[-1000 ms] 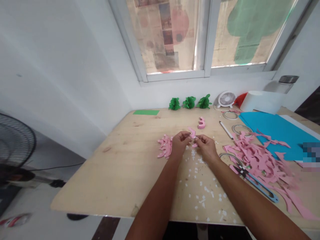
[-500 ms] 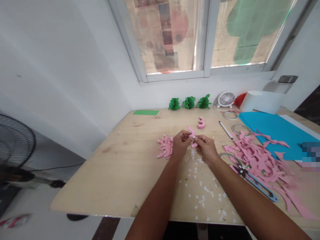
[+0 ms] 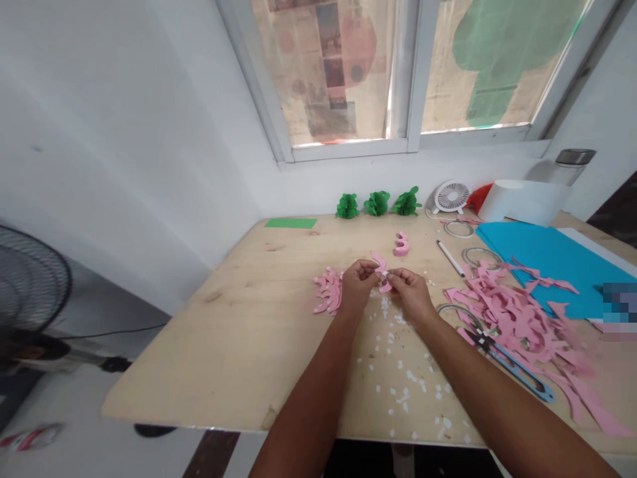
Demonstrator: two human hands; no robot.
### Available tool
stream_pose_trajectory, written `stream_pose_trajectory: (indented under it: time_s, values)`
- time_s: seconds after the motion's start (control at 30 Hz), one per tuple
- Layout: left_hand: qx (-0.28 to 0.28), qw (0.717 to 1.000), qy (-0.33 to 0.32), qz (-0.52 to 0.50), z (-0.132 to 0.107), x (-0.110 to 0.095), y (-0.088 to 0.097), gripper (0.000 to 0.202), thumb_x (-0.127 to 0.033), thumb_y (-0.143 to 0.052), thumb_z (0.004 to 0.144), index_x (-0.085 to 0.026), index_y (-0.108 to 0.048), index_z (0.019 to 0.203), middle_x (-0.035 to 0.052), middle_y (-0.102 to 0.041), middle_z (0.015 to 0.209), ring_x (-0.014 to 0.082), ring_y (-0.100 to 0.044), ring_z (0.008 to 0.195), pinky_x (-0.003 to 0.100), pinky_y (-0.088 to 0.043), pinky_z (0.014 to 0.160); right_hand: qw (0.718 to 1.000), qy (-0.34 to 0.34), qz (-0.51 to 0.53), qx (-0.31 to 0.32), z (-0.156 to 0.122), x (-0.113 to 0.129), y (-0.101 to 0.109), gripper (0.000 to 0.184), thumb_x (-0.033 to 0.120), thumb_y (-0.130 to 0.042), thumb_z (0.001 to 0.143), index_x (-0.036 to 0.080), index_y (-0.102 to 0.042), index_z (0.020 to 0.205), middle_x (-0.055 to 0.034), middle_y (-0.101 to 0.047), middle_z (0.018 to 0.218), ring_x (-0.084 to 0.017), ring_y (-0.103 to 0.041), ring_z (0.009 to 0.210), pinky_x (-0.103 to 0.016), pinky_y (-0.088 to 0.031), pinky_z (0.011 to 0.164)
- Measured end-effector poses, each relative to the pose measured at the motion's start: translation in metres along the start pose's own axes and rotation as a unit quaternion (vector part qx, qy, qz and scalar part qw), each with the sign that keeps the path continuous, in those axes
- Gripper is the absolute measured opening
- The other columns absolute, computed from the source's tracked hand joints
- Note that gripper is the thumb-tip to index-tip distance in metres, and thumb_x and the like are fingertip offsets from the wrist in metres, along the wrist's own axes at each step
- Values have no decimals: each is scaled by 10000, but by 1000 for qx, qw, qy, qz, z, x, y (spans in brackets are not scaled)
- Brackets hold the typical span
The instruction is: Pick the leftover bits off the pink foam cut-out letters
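Note:
Between my two hands is a curved pink paper cutout [image 3: 379, 260], held above the wooden table. My left hand [image 3: 359, 282] pinches its left side, fingers closed. My right hand [image 3: 408, 287] pinches it from the right at the middle, where a small whitish spot shows by the fingertips. A pile of similar pink cutouts [image 3: 328, 291] lies just left of my left hand, partly hidden by it. Beyond my hands rests a small stack of curved pink pieces [image 3: 401, 244]. Tiny white paper bits [image 3: 404, 398] are scattered on the table below my hands.
Pink paper scraps [image 3: 522, 325] heap on the right, with blue-handled scissors [image 3: 517, 367], a white pen [image 3: 450, 258] and wire rings [image 3: 482, 257]. Blue sheets [image 3: 552, 265] lie behind. Along the wall stand green paper figures [image 3: 377, 203] and a small white fan [image 3: 450, 197]. A green strip [image 3: 291, 224] lies far left.
The pink cutout has shifted and turned slightly between my fingers. Both hands stay in nearly the same place, still pinching it.

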State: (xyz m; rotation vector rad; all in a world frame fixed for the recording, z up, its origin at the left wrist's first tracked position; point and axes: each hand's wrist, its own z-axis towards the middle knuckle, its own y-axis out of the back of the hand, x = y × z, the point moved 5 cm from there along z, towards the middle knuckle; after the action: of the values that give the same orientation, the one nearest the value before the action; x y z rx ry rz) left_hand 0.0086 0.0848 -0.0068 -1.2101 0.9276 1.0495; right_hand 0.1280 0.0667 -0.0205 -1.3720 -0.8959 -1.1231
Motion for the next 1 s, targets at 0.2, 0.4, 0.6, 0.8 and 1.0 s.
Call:
stream_pose_trajectory:
  time_s: [0.2, 0.4, 0.6, 0.8, 1.0]
  values:
    - [2, 1000, -5, 28, 0, 0, 0, 193, -192, -635, 597, -153, -578, 778, -26, -584, 591, 98, -543, 530, 232, -429, 555, 999, 26, -40, 3, 3, 0, 1, 217, 389, -678, 625, 177, -652, 662, 5, -621, 561, -122, -528, 513, -242, -404, 525]
    - [-47, 951, -167, 256, -8, -19, -1, 103, -166, -580, 677, -188, -621, 769, 38, -621, 806, 155, -561, 785, 262, -435, 664, 995, 41, -82, -28, 7, -5, 10, 265, 426, -663, 631, 165, -637, 665, -19, -630, 570, -151, -557, 529, -260, -421, 524]
    - [-8, 884, -235, 405, -14, -21, -12, 86, -139, -580, 707, -196, -638, 736, 51, -633, 756, 186, -547, 788, 320, -421, 734, 981, 85, -171, -41, 5, -1, 12, 231, 389, -614, 679, 162, -651, 702, -23, -643, 604, -155, -554, 550, -254, -411, 526]
    - [-23, 882, -227, 413, -14, -18, -10, 112, -155, -580, 720, -196, -645, 801, 59, -644, 768, 194, -555, 780, 328, -416, 743, 966, 109, -231, -36, 2, 3, 10, 200, 351, -576, 713, 173, -662, 738, -35, -673, 662, -171, -582, 586, -267, -432, 560]
    - [-27, 899, -207, 384, -12, -16, -8, 122, -151, -591, 698, -206, -661, 781, 54, -652, 765, 199, -561, 779, 337, -412, 766, 958, 127, -255, -31, -1, 8, 8, 180, 342, -569, 723, 191, -666, 740, -29, -680, 640, -179, -600, 578, -273, -441, 571]
